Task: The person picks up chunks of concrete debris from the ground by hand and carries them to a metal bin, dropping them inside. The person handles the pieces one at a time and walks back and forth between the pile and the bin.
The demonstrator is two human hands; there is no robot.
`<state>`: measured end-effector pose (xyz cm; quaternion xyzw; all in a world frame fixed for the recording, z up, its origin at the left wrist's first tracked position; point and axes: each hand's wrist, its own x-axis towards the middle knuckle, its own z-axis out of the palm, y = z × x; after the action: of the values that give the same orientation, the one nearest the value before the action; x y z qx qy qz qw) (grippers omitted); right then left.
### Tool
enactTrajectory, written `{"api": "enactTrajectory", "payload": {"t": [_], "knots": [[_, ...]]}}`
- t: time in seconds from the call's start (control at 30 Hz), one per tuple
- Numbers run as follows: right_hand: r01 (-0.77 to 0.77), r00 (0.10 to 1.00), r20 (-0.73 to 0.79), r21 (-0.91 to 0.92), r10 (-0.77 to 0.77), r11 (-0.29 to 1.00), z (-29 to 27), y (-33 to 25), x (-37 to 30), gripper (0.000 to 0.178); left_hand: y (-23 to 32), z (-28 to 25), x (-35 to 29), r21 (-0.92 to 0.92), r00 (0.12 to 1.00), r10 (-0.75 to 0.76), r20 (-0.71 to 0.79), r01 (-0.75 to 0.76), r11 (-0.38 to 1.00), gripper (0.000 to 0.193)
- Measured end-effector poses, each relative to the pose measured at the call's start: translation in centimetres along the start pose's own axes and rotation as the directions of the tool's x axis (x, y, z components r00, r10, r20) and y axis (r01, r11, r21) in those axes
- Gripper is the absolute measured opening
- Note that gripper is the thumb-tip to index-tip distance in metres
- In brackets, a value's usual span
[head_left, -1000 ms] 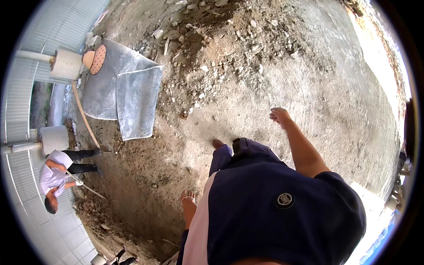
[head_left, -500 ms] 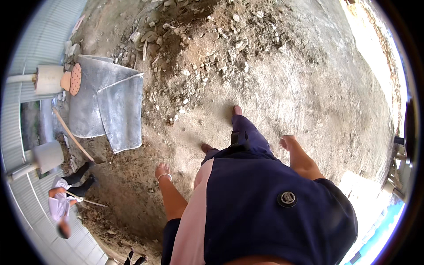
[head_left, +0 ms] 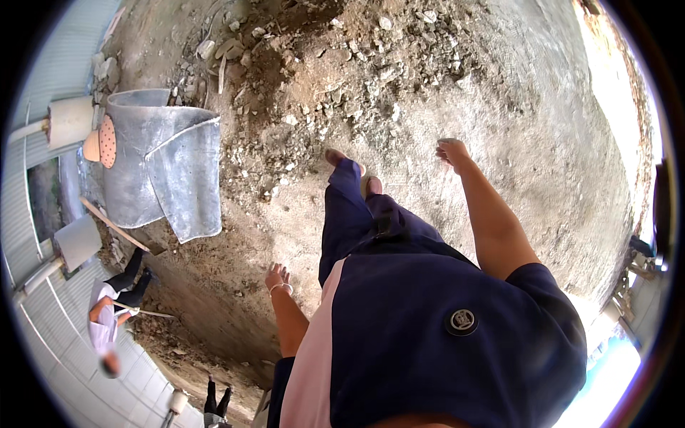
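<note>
My left hand (head_left: 278, 277) hangs over the dirt ground, a pale bracelet at its wrist. Its fingers are spread, and nothing is in it. Farther forward and to the right, my right hand (head_left: 451, 152) is held out with its fingers slightly bent and apart, also holding nothing that shows. Between them are my legs in dark blue trousers (head_left: 342, 207); my feet stand close to a patch of broken stones (head_left: 321, 143). Neither hand touches anything.
A large bent grey sheet (head_left: 185, 164) stands at left, a dotted pink hat (head_left: 107, 141) at its edge. Below it lies a wooden-handled tool (head_left: 114, 225). A person (head_left: 105, 324) holds a long stick beside corrugated walls (head_left: 64, 64). Rubble (head_left: 385, 50) covers the ground ahead.
I have stepped forward, bringing my left foot up beside the right. My right hand has swung forward; my left has drawn back relative to my body.
</note>
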<state>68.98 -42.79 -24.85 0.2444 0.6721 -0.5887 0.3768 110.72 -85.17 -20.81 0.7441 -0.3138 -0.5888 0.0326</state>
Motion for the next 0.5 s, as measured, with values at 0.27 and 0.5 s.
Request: {"api": "enactTrajectory", "payload": {"t": [0.27,0.5], "knots": [[-0.217,0.974,-0.016,-0.334,0.225,0.917,4.2,-5.0,4.3,0.022,1.1,7.7,3.8,0.027,0.977,-0.165,-0.136,0.170,0.985,0.032],[-0.114,0.993,-0.050,-0.324,0.104,0.939,6.1,-12.1,13.9,0.023,11.8,27.8,1.4,0.229,0.908,0.227,0.353,-0.319,0.920,0.038]]}}
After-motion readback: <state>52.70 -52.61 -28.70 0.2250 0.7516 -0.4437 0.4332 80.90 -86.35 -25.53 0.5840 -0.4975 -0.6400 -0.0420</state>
